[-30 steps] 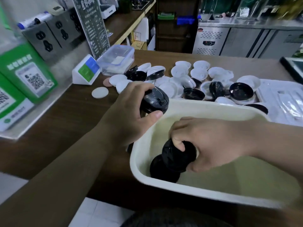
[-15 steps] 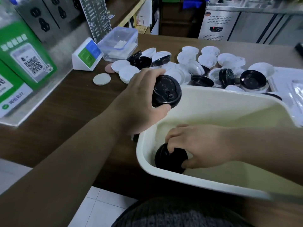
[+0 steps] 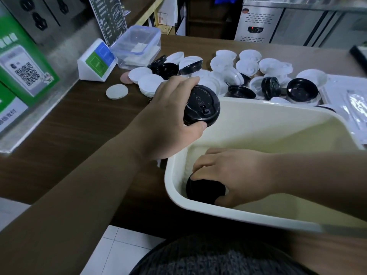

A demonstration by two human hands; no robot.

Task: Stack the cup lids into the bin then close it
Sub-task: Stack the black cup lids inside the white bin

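While L hand (image 3: 168, 120) has grip clamped on blk lids (image 3: 201, 106) above bin (image 3: 258, 105) rim, R hand (image 3: 236, 175) grips a blk stack (image 3: 204, 190) inside. Loose lids (image 3: 249, 56) crowd bench (image 3: 79, 120).

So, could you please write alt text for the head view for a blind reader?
The right hand grips black lids inside a cream bin while the left hand holds a black lid over its rim. Loose black and white lids lie on the counter behind.
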